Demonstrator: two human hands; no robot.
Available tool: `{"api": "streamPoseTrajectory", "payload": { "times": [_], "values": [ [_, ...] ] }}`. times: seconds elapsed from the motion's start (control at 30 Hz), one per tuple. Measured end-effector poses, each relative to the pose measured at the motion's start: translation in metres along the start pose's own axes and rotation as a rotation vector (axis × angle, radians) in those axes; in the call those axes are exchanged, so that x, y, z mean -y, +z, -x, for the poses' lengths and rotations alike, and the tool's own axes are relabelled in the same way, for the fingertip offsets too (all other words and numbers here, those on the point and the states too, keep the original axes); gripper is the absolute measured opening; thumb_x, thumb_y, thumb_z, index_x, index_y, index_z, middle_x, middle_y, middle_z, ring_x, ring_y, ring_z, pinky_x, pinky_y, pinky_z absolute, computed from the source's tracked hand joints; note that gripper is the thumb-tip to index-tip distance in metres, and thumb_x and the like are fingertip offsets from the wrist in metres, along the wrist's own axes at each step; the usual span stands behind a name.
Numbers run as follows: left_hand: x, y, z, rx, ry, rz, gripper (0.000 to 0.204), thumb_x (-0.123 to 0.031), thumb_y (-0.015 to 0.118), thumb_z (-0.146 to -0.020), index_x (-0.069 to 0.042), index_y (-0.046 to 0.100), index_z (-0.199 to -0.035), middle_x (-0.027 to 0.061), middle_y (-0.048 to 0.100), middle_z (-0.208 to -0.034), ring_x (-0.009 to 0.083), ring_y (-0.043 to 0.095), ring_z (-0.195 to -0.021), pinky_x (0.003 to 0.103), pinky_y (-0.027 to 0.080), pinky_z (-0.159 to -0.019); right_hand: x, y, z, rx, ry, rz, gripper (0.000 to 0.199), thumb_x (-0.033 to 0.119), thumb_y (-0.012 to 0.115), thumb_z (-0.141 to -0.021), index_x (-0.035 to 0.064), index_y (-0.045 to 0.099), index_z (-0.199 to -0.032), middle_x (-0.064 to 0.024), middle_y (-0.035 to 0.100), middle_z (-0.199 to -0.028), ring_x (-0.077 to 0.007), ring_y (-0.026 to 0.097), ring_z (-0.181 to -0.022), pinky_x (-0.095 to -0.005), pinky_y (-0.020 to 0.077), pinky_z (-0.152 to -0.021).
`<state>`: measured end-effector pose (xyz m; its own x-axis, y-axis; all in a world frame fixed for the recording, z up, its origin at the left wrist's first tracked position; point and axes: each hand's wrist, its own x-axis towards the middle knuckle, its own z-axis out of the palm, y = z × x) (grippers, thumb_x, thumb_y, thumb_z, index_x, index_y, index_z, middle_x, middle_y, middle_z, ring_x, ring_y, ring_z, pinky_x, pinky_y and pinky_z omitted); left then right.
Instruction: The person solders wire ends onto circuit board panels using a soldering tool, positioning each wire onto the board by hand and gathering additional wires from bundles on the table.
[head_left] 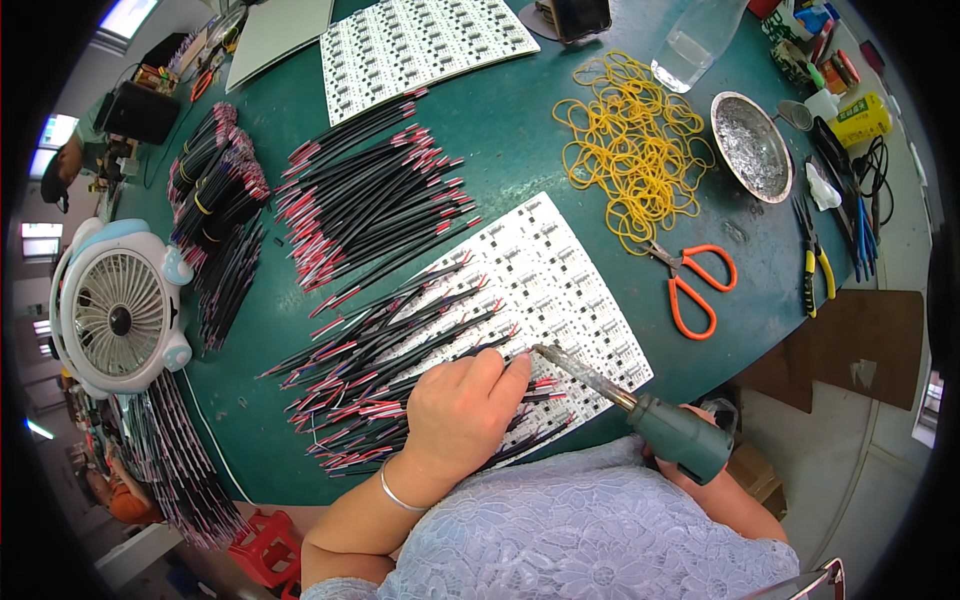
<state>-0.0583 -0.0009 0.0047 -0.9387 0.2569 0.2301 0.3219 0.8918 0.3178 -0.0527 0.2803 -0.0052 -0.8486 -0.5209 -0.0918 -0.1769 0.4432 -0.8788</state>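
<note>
A white circuit board panel [560, 290] with many small dark parts lies flat on the green table. Across its left part stretch rows of short black wires [400, 340] with red and white stripped ends. My left hand [465, 405] is closed over these wires, thumb and forefinger pinched on a wire at the board; the fingertips hide most of it. My right hand [690, 470] grips a soldering iron [685, 440] by its green handle, mostly hidden behind it. The iron's tip is beside my left fingertips, just above or on the board; I cannot tell whether it touches.
Beyond the board lie loose black wires [375, 200] and more panels [420, 50]. Orange-handled scissors [695, 285], yellow rubber bands or cords [635, 140], a metal bowl [752, 147] and pliers [812, 265] lie right. Wire bundles [215, 180] and a fan [120, 310] stand left.
</note>
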Motion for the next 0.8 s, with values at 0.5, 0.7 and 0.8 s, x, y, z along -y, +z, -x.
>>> {"api": "streamPoseTrajectory", "payload": {
  "times": [0.5, 0.7, 0.8],
  "values": [
    [0.001, 0.003, 0.0, -0.024, -0.002, 0.047, 0.027, -0.003, 0.061, -0.065, -0.012, 0.068, -0.09, 0.0015, 0.047, -0.067, 0.0195, 0.047, -0.052, 0.033, 0.037, -0.045, -0.012, 0.01, 0.018, -0.144, 0.046, -0.221, 0.032, 0.03, 0.063, -0.088, -0.0008, 0.058, -0.093, -0.0074, 0.063, -0.072, -0.016, 0.06, -0.055, -0.0273, 0.0491, -0.051],
    [0.001, 0.002, -0.001, -0.021, -0.009, 0.066, 0.028, -0.002, 0.062, -0.063, -0.012, 0.068, -0.089, 0.0015, 0.048, -0.069, 0.0195, 0.048, -0.053, 0.033, 0.038, -0.046, -0.009, 0.01, 0.015, -0.102, 0.1, -0.369, 0.03, 0.03, 0.061, -0.087, 0.0008, 0.058, -0.091, -0.0049, 0.061, -0.066, -0.0154, 0.06, -0.055, -0.0272, 0.0477, -0.051],
    [0.002, 0.003, 0.001, -0.027, -0.009, 0.05, 0.026, -0.002, 0.062, -0.064, -0.012, 0.068, -0.088, 0.0014, 0.048, -0.068, 0.0193, 0.048, -0.053, 0.032, 0.037, -0.046, -0.012, 0.006, 0.016, -0.018, 0.155, -0.399, 0.029, 0.03, 0.061, -0.087, 0.0009, 0.058, -0.092, -0.0053, 0.062, -0.067, -0.016, 0.06, -0.055, -0.0277, 0.0475, -0.051]
  ]
}}
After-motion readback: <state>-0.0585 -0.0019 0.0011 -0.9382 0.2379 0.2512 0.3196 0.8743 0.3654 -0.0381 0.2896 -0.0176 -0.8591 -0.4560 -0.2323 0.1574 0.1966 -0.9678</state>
